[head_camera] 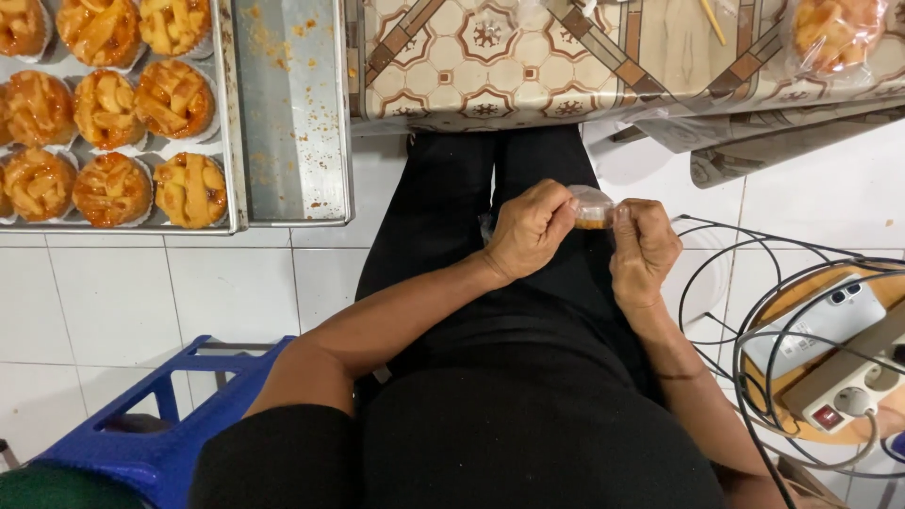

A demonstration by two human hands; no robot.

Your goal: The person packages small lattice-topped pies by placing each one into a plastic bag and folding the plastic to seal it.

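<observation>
1. The left hand (530, 229) and the right hand (645, 250) pinch a small wrapped pastry (593, 208) between them, above the lap.
2. A metal tray (288, 113) of lattice-topped pastries (113, 111) sits upper left.
3. A patterned tablecloth (490, 57) spreads ahead.
4. A blue stool (170, 415) stands lower left.
5. A phone (816, 320) and a power strip (848, 386) lie right.

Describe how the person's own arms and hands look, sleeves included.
Both forearms are bare. The left hand and right hand wear no gloves, and no rings or watch show. Black short sleeves cover the upper arms, matching the black clothing.
</observation>
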